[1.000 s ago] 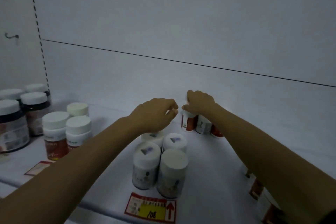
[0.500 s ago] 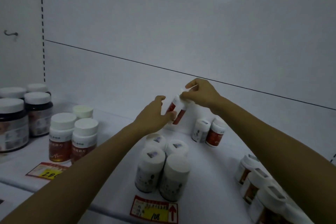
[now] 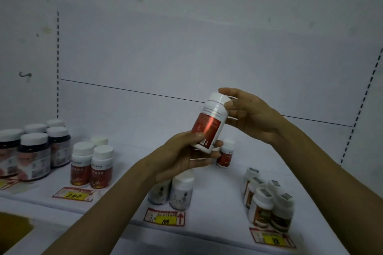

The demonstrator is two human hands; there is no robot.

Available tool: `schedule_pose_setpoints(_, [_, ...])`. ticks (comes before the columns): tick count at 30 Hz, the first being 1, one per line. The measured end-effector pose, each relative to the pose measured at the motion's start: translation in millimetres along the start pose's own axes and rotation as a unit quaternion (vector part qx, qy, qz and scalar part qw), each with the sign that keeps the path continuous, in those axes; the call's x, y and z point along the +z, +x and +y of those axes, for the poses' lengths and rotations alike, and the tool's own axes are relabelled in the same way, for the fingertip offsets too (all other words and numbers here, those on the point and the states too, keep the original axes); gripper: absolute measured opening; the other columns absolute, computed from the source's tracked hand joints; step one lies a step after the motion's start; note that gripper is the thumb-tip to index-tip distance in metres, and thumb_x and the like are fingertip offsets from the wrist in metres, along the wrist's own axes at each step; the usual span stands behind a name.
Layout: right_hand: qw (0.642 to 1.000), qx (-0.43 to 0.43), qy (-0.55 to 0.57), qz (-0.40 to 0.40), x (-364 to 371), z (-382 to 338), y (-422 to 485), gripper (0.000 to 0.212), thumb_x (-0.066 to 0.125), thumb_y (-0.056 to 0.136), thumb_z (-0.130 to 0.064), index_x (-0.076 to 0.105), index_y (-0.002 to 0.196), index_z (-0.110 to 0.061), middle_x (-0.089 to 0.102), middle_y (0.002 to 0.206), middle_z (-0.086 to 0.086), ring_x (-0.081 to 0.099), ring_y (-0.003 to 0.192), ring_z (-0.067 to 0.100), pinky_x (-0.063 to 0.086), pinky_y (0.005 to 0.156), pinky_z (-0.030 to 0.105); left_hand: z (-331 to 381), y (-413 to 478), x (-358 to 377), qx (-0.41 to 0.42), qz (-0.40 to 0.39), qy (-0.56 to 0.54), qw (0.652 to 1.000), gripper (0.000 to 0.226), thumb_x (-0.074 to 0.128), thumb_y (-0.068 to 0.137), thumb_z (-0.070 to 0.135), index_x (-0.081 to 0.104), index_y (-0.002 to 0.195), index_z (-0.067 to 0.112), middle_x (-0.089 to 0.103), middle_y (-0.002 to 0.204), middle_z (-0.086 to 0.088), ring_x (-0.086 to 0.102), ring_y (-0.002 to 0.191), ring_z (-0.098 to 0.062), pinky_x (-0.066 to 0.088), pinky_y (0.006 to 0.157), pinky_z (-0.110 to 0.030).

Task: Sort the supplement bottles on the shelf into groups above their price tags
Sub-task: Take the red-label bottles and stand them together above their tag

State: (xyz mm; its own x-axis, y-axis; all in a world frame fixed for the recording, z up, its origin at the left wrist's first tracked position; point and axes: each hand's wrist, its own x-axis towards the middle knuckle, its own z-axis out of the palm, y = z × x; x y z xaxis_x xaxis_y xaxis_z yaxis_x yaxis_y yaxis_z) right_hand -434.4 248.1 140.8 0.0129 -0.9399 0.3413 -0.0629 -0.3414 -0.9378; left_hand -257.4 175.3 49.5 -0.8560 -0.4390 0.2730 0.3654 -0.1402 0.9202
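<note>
A white bottle with a red label (image 3: 210, 122) is held tilted in the air above the shelf (image 3: 128, 174). My left hand (image 3: 182, 157) grips its base from below, thumb on the label. My right hand (image 3: 248, 114) holds its white cap end with the fingertips. Behind it a small red-label bottle (image 3: 226, 155) stands alone on the shelf. Price tags lie along the front edge: a "200" tag (image 3: 74, 194), a "108" tag (image 3: 165, 217) and a third tag (image 3: 273, 239).
Dark jars (image 3: 33, 155) stand at far left. Red-label bottles (image 3: 91, 165) are grouped above the "200" tag, grey-label bottles (image 3: 180, 192) above the "108" tag, and several small bottles (image 3: 267, 201) above the right tag. The white back wall is close behind.
The bottle was lifted from the back of the shelf and raised toward the camera. My left hand moved from touching it to gripping its base; the view tilted upward.
</note>
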Motion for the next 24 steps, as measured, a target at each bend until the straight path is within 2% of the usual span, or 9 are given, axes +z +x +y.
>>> schedule_pose_setpoints(3, [1.000, 0.000, -0.019, 0.025, 4.3, 6.3, -20.4, 0.032, 0.058, 0.084, -0.002, 0.062, 0.112, -0.016, 0.066, 0.102, 0.001, 0.064, 0.094, 0.019, 0.055, 0.079, 0.029, -6.2, -14.6, 26.9, 0.026, 0.109, 0.142, 0.984, 0.030, 0.066, 0.081, 0.030, 0.053, 0.108, 0.029, 0.068, 0.106, -0.003, 0.067, 0.090, -0.014, 0.055, 0.071, -0.021])
schedule_pose_setpoints(5, [0.997, 0.007, -0.056, 0.046, 10.2, 14.4, -33.7, 0.030, 0.058, 0.089, -0.011, 0.061, 0.117, -0.018, 0.066, 0.109, 0.003, 0.064, 0.100, 0.020, 0.054, 0.081, 0.031, -14.4, -24.6, 38.1, 0.063, 0.178, 0.260, 0.947, 0.033, 0.065, 0.083, 0.023, 0.048, 0.107, 0.035, 0.061, 0.106, 0.007, 0.063, 0.091, -0.008, 0.052, 0.066, -0.013])
schedule_pose_setpoints(8, [0.991, 0.024, -0.101, 0.086, 22.5, 31.3, -51.4, 0.033, 0.062, 0.088, -0.029, 0.059, 0.119, -0.020, 0.067, 0.112, 0.005, 0.066, 0.101, 0.021, 0.055, 0.082, 0.034, -31.5, -37.7, 44.1, 0.155, 0.263, 0.413, 0.858, 0.052, 0.069, 0.080, 0.018, 0.038, 0.118, 0.034, 0.050, 0.111, 0.012, 0.056, 0.096, -0.006, 0.049, 0.071, -0.011])
schedule_pose_setpoints(11, [0.990, 0.050, -0.097, 0.090, 37.0, 45.6, -66.2, 0.038, 0.060, 0.087, -0.041, 0.058, 0.117, -0.017, 0.067, 0.108, 0.006, 0.070, 0.093, 0.021, 0.057, 0.083, 0.035, -44.0, -49.3, 43.6, 0.211, 0.344, 0.521, 0.752, 0.060, 0.072, 0.077, 0.021, 0.039, 0.127, 0.026, 0.048, 0.122, 0.005, 0.050, 0.106, -0.011, 0.049, 0.086, -0.022])
schedule_pose_setpoints(14, [0.994, 0.055, -0.069, 0.070, 49.8, 51.4, -72.0, 0.037, 0.057, 0.089, -0.041, 0.058, 0.114, -0.015, 0.066, 0.106, 0.006, 0.071, 0.090, 0.023, 0.057, 0.082, 0.035, -47.3, -63.7, 42.1, 0.225, 0.386, 0.569, 0.691, 0.062, 0.072, 0.077, 0.022, 0.040, 0.130, 0.020, 0.048, 0.125, -0.001, 0.047, 0.110, -0.012, 0.047, 0.086, -0.025])
schedule_pose_setpoints(16, [0.996, 0.059, -0.043, 0.060, 59.2, 51.3, -72.0, 0.036, 0.057, 0.089, -0.039, 0.058, 0.114, -0.014, 0.066, 0.106, 0.008, 0.071, 0.090, 0.022, 0.057, 0.080, 0.034, -46.2, -74.0, 40.3, 0.236, 0.395, 0.586, 0.667, 0.060, 0.071, 0.078, 0.021, 0.040, 0.130, 0.018, 0.048, 0.123, -0.003, 0.047, 0.109, -0.014, 0.048, 0.082, -0.025])
schedule_pose_setpoints(21, [0.997, 0.066, -0.013, 0.040, 87.2, 51.5, -61.1, 0.031, 0.056, 0.089, -0.039, 0.061, 0.108, -0.016, 0.068, 0.101, 0.006, 0.071, 0.085, 0.018, 0.058, 0.080, 0.033, -38.0, -93.5, 26.0, 0.249, 0.418, 0.588, 0.647, 0.060, 0.071, 0.077, 0.017, 0.042, 0.130, 0.015, 0.048, 0.121, -0.006, 0.047, 0.107, -0.016, 0.042, 0.078, -0.017])
schedule_pose_setpoints(24, [0.997, 0.063, -0.021, 0.031, 104.4, 49.4, -46.5, 0.032, 0.055, 0.090, -0.040, 0.061, 0.109, -0.015, 0.068, 0.101, 0.007, 0.071, 0.084, 0.017, 0.059, 0.077, 0.031, -32.0, -102.3, 9.2, 0.253, 0.436, 0.589, 0.631, 0.062, 0.072, 0.076, 0.015, 0.042, 0.130, 0.014, 0.049, 0.119, -0.007, 0.048, 0.105, -0.017, 0.045, 0.079, -0.023])
